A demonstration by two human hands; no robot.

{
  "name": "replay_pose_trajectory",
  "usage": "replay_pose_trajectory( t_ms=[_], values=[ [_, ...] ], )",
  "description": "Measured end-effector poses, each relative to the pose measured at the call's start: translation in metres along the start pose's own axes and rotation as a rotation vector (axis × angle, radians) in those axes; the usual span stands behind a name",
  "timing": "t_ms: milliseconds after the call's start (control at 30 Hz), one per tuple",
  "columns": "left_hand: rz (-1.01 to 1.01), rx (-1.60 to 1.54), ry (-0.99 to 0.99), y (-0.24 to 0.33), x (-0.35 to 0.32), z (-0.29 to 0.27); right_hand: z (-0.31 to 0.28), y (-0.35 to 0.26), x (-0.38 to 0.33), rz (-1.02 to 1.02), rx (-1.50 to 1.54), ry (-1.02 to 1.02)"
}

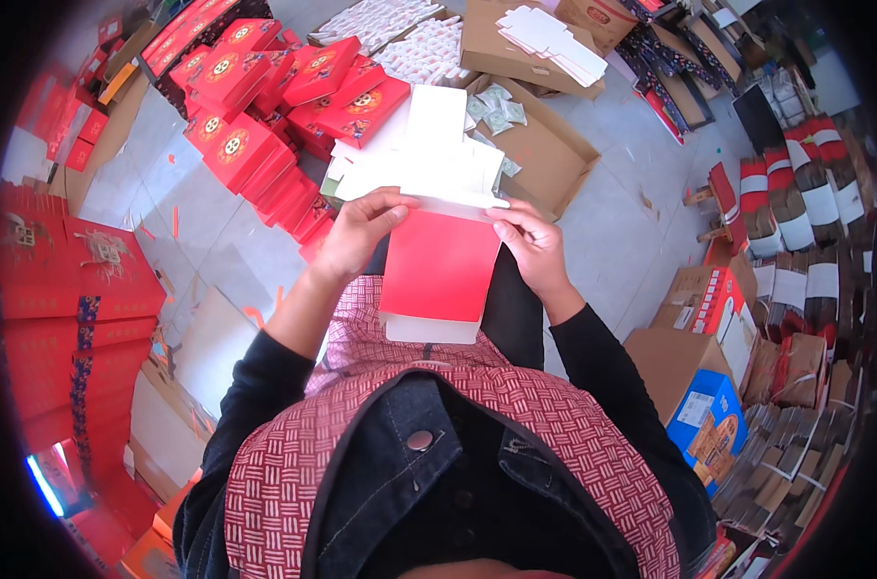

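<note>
A red cardboard box [440, 265] with white inner flaps lies over my lap, its red panel facing up. At its far edge a white flap stands partly folded. My left hand [363, 230] pinches the left end of that edge between thumb and fingers. The right end is pinched the same way by my right hand [533, 243]. Just beyond my hands is a loose pile of white cardboard pieces [390, 159]. One white panel [436, 121] points away from me there; whether it belongs to the held box I cannot tell.
Stacked red printed boxes [250, 154] rise at the far left of the pile. An open brown carton [554, 145] with small green-white packets [496, 108] sits beyond my right hand. Large red cartons [110, 270] line the left; bundled cardboard [795, 289] and a blue box [704, 420] stand right.
</note>
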State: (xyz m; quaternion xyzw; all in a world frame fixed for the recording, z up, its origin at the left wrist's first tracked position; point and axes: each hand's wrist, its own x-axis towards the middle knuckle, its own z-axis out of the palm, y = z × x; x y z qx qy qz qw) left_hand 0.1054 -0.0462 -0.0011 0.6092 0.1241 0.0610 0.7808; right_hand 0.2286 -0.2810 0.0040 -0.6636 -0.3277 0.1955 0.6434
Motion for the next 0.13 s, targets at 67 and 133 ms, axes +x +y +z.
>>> replay_pose_trajectory(
  t_ms=[67,133],
  values=[
    [0.014,0.001,-0.012,-0.004,-0.003,-0.002,0.000,0.001,0.002,-0.036,0.161,0.009],
    [0.058,0.052,-0.032,0.004,-0.006,0.003,-0.012,-0.010,0.014,0.104,0.326,0.006]
  ],
)
